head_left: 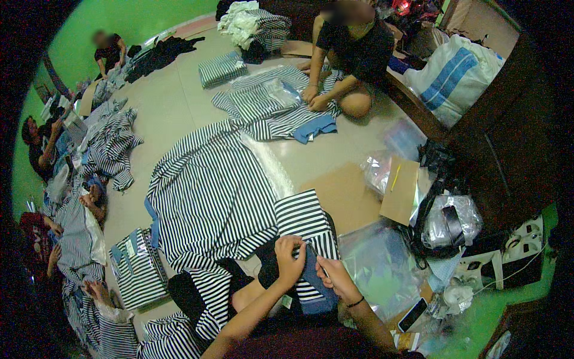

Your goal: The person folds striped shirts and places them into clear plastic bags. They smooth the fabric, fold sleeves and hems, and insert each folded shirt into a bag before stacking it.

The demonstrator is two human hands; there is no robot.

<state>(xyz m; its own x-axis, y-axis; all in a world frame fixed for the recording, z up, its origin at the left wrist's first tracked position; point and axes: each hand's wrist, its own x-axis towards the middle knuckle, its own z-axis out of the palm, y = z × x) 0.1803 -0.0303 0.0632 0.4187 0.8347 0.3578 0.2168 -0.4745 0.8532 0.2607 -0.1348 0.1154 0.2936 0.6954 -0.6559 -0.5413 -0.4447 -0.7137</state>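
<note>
A black-and-white striped shirt with blue trim lies across my lap. My left hand is closed at the inner edge of the blue trim, pinching the fabric, though its fingertips are partly hidden. In my right hand is a slim metal tool, its tip reaching up toward my left fingers; the exact kind is too small to tell. Just beyond my lap a larger striped garment is spread on the floor. A folded stack of striped shirts in clear plastic sits to my left.
Ahead, a person sits handling a bagged striped shirt. Several people work along the left beside heaped striped clothes. To my right lie clear plastic bags, brown cardboard, a phone and a white sack.
</note>
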